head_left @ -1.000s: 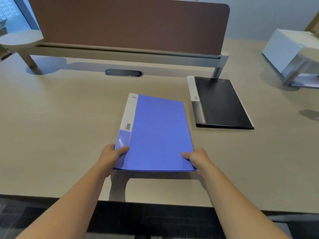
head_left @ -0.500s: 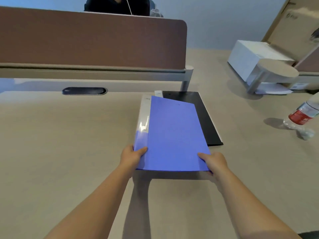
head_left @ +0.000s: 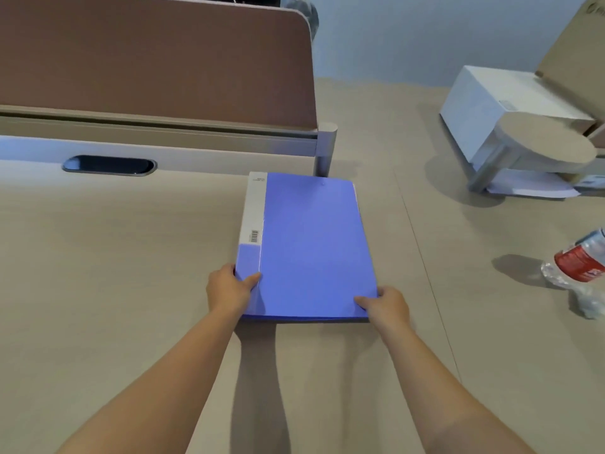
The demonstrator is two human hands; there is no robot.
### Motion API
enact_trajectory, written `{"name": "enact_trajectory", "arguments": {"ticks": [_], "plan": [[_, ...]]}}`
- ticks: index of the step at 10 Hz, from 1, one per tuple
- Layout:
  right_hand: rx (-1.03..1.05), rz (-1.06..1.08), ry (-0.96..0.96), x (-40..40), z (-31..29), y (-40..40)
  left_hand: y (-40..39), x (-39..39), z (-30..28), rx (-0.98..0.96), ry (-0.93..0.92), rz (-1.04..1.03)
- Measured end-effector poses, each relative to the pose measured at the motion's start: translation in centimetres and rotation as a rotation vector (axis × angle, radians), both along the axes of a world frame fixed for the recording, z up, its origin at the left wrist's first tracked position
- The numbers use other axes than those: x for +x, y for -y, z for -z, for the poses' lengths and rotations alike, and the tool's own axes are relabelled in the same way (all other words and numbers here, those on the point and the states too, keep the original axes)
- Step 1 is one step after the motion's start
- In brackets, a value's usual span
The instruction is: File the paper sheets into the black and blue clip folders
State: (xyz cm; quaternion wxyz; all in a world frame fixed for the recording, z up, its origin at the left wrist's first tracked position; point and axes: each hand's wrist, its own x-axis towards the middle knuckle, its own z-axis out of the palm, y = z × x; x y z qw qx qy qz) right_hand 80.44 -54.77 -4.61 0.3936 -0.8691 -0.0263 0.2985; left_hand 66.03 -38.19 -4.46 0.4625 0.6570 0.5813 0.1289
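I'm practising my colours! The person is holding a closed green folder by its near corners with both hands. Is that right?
Not quite: the folder is blue, not green. The head view shows it closed, with the left hand and right hand gripping its near corners.

Barcode on blue folder (head_left: pixel 311 244) spine label; print too small to read.

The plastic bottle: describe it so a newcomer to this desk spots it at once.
Start at the white box at the desk's far right and come toward the near edge. The plastic bottle lies on its side at the right border, partly cut off. It alone is clear and crumpled, with a red label.
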Motion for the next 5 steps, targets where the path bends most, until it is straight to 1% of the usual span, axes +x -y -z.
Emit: {"name": "enact_trajectory", "arguments": {"ticks": [1, 3, 4, 5], "plan": [[-0.015, 0.023, 0.023, 1.0, 0.8, -0.5, -0.3, 1.1, 0.2, -0.006, -0.028, 0.022], [-0.125, -0.009, 0.096, 1.8, 2.3, -1.4, -0.8, 1.7, 0.9, 0.005, -0.066, 0.039], [-0.226, -0.080, 0.178, 1.6, 1.8, -1.9, -1.0, 1.7, 0.9, 0.096, -0.088, 0.072], [-0.141, -0.188, 0.303, 0.7, -0.4, -2.2, -0.5, 1.7, -0.3, 0.159, 0.051, 0.093]]}}
